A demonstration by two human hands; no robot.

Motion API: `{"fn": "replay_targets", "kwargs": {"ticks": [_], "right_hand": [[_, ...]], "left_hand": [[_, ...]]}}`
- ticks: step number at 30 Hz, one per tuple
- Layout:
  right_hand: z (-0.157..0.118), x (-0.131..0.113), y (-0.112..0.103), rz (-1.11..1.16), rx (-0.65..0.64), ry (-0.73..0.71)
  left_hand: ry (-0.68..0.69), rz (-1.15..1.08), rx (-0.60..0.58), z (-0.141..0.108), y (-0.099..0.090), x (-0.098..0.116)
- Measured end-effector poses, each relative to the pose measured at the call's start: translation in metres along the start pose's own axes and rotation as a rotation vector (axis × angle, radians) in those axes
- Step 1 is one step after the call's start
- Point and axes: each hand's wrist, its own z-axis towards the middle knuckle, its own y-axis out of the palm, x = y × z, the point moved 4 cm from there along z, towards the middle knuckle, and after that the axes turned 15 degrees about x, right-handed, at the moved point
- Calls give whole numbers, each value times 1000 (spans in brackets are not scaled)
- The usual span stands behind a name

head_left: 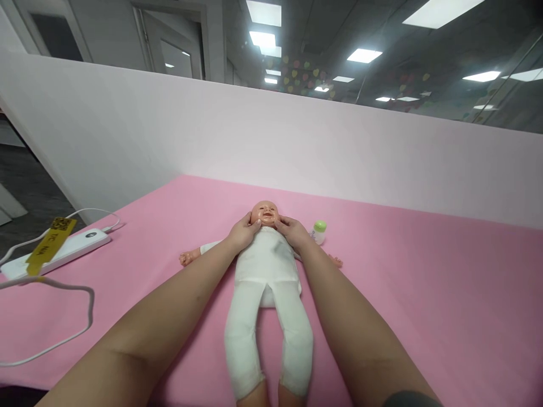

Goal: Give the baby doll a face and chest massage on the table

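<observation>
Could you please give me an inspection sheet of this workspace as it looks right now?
Surface: pink sheet covers the table, smooth.
Job's things: doll in white clothes lies on its back, head away from the person, arms out to the sides.
Clutter: small bottle with green cap stands beside the doll's head; white power bank with a yellow tag lies at the left edge.
Grips: left hand and right hand each touch a side of the doll's head.
Cables: white cable loops from the power bank over the left edge.
Surroundings: white partition behind the table; ceiling lights above.
</observation>
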Motion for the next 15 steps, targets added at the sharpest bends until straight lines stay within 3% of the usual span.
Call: {"fn": "replay_targets", "kwargs": {"ticks": [7, 15], "right_hand": [[4, -2, 1, -161, 104, -77], [7, 2, 5, -392, 215, -125]], "left_hand": [[-28, -67, 38, 3, 0, -6], [38, 151, -6, -7, -3, 10]]}}
